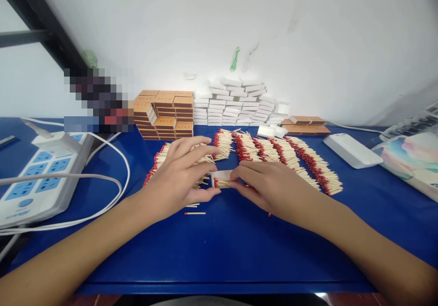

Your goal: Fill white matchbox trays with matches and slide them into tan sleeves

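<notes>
A small white matchbox tray (223,175) lies on the blue table between my hands, with several red-tipped matches (221,183) in it. My left hand (183,171) straddles the tray's left end, thumb at the near side and a finger at the far side, the other fingers spread above. At the tray's right end, my right hand (267,180) has its fingers closed on the matches, partly hiding them. Loose matches (224,144) lie in heaps beyond and beside both hands. One single match (195,213) rests in front of my left hand.
Brown matchboxes (166,123) and white trays (236,103) are stacked against the wall. More brown boxes (304,129) sit right of them. A power strip (44,173) with looping cables is at left; a white device (352,150) and a colourful pouch (414,158) are at right.
</notes>
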A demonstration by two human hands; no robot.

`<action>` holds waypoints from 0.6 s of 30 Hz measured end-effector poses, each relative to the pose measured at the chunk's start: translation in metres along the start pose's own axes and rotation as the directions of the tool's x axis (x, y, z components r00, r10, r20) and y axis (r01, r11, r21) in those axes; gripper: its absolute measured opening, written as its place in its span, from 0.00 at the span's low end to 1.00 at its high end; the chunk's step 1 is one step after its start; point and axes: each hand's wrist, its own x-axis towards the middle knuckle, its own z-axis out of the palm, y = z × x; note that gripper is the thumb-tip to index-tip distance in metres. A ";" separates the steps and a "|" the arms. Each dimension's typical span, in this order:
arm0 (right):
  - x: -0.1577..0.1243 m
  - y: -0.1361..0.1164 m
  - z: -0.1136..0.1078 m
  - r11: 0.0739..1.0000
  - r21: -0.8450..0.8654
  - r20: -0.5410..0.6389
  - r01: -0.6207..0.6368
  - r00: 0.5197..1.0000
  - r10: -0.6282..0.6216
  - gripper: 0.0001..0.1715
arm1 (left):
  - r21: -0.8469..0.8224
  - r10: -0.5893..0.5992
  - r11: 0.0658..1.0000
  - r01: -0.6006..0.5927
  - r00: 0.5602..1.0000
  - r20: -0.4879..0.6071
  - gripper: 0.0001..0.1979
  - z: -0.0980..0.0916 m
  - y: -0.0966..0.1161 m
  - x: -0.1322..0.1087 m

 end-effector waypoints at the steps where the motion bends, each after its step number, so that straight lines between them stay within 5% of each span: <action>1: 0.000 0.000 0.001 1.000 -0.012 0.013 -0.001 1.000 0.001 0.10 | -0.001 0.004 1.000 -0.004 1.000 0.018 0.10 0.000 0.000 0.000; 8: 0.000 -0.001 0.005 0.995 -0.097 0.001 0.027 1.000 -0.027 0.11 | -0.016 0.019 1.000 -0.018 0.998 0.054 0.11 0.000 0.002 0.000; 15: 0.001 -0.017 0.004 0.996 -0.039 -0.317 0.079 0.944 -0.088 0.11 | 0.031 -0.015 0.999 0.016 0.999 -0.043 0.12 -0.003 -0.003 0.000; 18: 0.002 -0.036 0.014 0.986 0.036 -0.297 0.162 0.944 -0.144 0.11 | 0.079 -0.057 0.995 0.064 0.995 -0.080 0.13 -0.007 -0.007 0.001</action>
